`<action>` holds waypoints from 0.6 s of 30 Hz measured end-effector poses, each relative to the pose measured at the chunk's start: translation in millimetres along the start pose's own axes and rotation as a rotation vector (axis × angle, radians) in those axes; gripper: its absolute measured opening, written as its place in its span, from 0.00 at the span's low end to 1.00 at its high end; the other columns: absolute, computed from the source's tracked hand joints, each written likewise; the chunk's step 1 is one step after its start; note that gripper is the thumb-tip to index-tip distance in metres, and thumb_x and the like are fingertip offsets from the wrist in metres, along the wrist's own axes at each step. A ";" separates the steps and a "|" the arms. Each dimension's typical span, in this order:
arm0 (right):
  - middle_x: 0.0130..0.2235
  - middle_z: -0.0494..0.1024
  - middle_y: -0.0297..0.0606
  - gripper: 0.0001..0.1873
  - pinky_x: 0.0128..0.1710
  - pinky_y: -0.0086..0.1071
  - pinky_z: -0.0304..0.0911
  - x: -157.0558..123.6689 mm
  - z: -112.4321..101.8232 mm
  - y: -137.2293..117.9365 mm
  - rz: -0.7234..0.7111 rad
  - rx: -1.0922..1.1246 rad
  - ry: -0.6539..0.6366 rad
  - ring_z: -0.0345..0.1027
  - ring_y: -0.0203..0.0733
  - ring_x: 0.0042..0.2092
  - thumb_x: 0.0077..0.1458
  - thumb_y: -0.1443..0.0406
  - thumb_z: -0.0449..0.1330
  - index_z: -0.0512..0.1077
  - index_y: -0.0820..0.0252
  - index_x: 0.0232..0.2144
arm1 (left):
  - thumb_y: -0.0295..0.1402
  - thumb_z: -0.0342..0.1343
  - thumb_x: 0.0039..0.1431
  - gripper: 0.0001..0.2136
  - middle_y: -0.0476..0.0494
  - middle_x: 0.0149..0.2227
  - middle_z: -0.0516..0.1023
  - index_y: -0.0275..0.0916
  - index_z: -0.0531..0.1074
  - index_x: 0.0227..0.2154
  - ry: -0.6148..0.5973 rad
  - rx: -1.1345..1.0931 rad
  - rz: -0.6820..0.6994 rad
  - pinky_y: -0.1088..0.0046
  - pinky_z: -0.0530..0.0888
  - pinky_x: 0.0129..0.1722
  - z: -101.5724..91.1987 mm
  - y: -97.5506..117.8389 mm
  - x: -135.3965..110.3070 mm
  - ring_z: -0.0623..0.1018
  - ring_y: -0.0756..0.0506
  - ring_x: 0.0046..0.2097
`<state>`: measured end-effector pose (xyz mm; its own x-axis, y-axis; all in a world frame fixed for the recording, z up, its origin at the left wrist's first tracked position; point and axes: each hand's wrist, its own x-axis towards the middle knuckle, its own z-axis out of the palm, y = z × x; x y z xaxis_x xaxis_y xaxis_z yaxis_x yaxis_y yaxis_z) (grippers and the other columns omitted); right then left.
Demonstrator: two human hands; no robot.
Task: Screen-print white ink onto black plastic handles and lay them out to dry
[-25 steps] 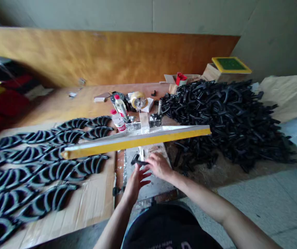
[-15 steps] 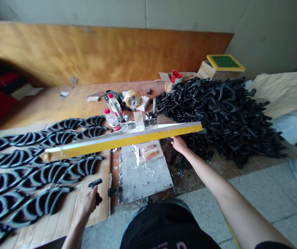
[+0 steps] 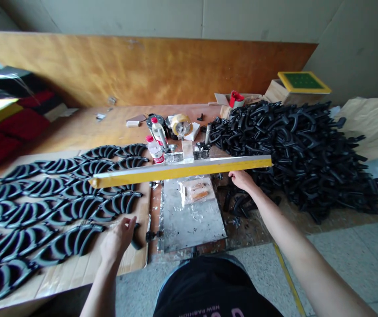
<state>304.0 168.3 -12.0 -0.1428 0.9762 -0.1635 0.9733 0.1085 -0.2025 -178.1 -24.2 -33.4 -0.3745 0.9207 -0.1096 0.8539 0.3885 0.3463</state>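
My left hand (image 3: pixel 118 237) is over the cardboard at the left, fingers pinched together. At its fingertips is a black curved handle (image 3: pixel 136 240), partly hidden by the hand. My right hand (image 3: pixel 242 179) is curled just under the lower edge of a long yellow-edged frame (image 3: pixel 182 171), near its right end; what its fingers hold is hidden. The frame spans the work area above a grey metal plate (image 3: pixel 192 224). On the plate lies a clear plastic sheet with orange-brown pieces (image 3: pixel 199 193).
Rows of black curved handles (image 3: pixel 76 207) cover the cardboard (image 3: pixel 60 275) at the left. A large heap of black handles (image 3: pixel 301 149) fills the right side. Behind the frame stand two red-capped bottles (image 3: pixel 156 152) and a tape roll (image 3: pixel 180 125). A green screen (image 3: pixel 304 82) rests on a box.
My left hand has turned, and the black handle now hangs down at the right of its fingers. My right hand stays by the frame. The whole view has shifted slightly.
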 end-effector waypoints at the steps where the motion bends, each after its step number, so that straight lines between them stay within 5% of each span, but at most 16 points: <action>1: 0.46 0.76 0.38 0.12 0.45 0.29 0.62 -1.0 5.9 -0.5 -0.005 -0.007 -0.015 0.71 0.41 0.47 0.58 0.69 0.55 0.75 0.54 0.42 | 0.48 0.46 0.59 0.17 0.45 0.25 0.76 0.42 0.73 0.31 -0.006 0.020 -0.008 0.75 0.58 0.24 -0.2 8.6 0.7 0.71 0.46 0.24; 5: 0.48 0.76 0.39 0.13 0.47 0.30 0.62 -6.1 38.2 -8.8 -0.015 -0.077 -0.130 0.70 0.41 0.49 0.58 0.65 0.58 0.74 0.55 0.46 | 0.48 0.43 0.62 0.18 0.45 0.27 0.76 0.42 0.71 0.33 -0.063 0.039 0.018 0.75 0.59 0.26 10.5 38.4 -0.5 0.74 0.46 0.28; 10: 0.46 0.78 0.42 0.15 0.50 0.31 0.61 -11.0 61.9 -25.7 -0.049 -0.115 -0.182 0.70 0.44 0.52 0.52 0.73 0.59 0.76 0.56 0.42 | 0.49 0.41 0.64 0.19 0.45 0.29 0.78 0.43 0.70 0.33 -0.200 -0.003 0.036 0.75 0.59 0.28 30.6 54.0 -5.1 0.76 0.46 0.31; 14: 0.44 0.78 0.47 0.24 0.46 0.37 0.65 -15.3 39.8 -22.3 -0.007 -0.113 -0.084 0.74 0.49 0.47 0.52 0.74 0.57 0.70 0.55 0.52 | 0.49 0.42 0.63 0.19 0.45 0.28 0.78 0.42 0.71 0.33 -0.180 -0.065 0.026 0.74 0.61 0.28 30.6 44.3 -9.3 0.76 0.45 0.31; 18: 0.40 0.79 0.38 0.23 0.35 0.33 0.69 -16.9 15.5 -32.0 0.078 0.429 0.050 0.77 0.43 0.36 0.54 0.64 0.60 0.63 0.52 0.53 | 0.52 0.44 0.60 0.20 0.46 0.24 0.76 0.41 0.71 0.29 -0.155 -0.255 -0.027 0.74 0.63 0.27 21.2 36.0 -10.3 0.75 0.46 0.27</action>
<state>272.5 145.4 -17.7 -0.0529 0.9873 -0.1496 0.8162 -0.0436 -0.5761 -135.8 -19.0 -39.6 -0.3192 0.9123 -0.2564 0.7185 0.4094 0.5623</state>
